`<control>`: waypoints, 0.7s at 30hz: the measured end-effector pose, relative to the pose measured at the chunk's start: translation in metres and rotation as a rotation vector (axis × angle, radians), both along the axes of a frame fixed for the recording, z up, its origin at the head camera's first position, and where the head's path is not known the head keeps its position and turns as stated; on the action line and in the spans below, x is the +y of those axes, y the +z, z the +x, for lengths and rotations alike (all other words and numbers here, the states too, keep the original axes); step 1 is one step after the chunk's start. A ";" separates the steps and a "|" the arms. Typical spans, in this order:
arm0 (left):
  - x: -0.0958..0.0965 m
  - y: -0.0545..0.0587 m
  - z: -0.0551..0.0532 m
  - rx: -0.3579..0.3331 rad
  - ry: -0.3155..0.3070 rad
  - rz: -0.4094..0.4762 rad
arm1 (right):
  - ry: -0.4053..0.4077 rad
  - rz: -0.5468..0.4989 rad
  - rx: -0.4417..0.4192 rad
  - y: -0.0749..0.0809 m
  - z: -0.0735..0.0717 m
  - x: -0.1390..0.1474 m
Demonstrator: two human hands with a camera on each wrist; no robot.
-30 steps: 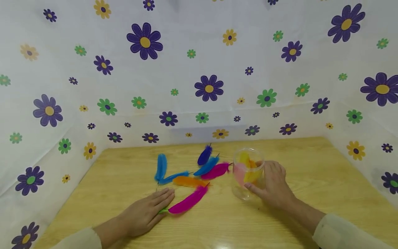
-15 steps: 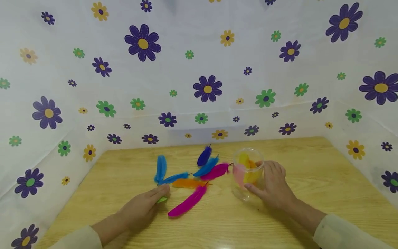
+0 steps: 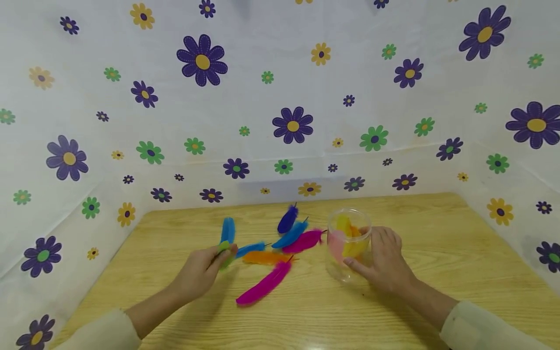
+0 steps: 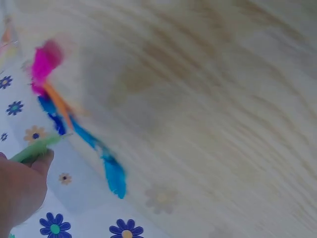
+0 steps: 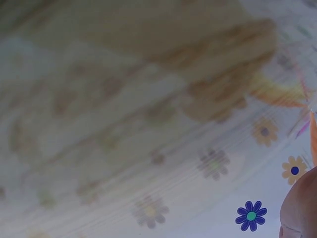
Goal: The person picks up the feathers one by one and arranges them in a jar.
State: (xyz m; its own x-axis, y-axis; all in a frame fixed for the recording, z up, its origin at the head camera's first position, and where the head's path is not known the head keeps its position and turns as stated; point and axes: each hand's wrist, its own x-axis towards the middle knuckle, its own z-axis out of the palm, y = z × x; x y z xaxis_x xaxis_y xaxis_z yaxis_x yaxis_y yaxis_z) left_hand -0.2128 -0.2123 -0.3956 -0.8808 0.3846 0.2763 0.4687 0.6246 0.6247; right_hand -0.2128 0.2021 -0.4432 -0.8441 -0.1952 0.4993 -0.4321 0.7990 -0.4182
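My left hand (image 3: 199, 272) pinches a green feather (image 3: 224, 246) above the table's left part, near two blue feathers (image 3: 228, 229). The left wrist view also shows the green feather (image 4: 37, 148) between thumb and fingers. At the right, my right hand (image 3: 387, 262) grips the side of a clear plastic jar (image 3: 345, 272) standing upright. Inside it are yellow, orange and pink feathers (image 3: 337, 245). Between the hands lie an orange feather (image 3: 264, 257), two magenta feathers (image 3: 264, 286), another blue feather (image 3: 290, 235) and a dark blue feather (image 3: 287, 219). Only a sliver of the right hand (image 5: 299, 208) shows in its wrist view.
The wood-grain table (image 3: 323, 316) is enclosed at the back and both sides by a white flower-print cloth (image 3: 245, 102). The jar's open rim (image 3: 350, 211) faces up.
The left hand lay flat over the green feather on the table. It has picked that feather up and lifted it. The right hand and the jar have stayed in place.
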 end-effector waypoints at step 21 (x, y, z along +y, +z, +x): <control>0.018 0.041 -0.013 -0.770 0.087 0.678 | -0.002 0.004 0.018 0.000 0.000 0.000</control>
State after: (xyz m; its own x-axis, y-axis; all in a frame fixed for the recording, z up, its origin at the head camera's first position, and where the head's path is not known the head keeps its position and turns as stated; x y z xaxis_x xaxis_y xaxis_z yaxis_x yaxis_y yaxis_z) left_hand -0.2263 -0.1948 -0.3549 -0.9284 0.2840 -0.2396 -0.2378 0.0414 0.9704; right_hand -0.2127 0.2023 -0.4432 -0.8353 -0.1957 0.5137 -0.4381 0.8015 -0.4070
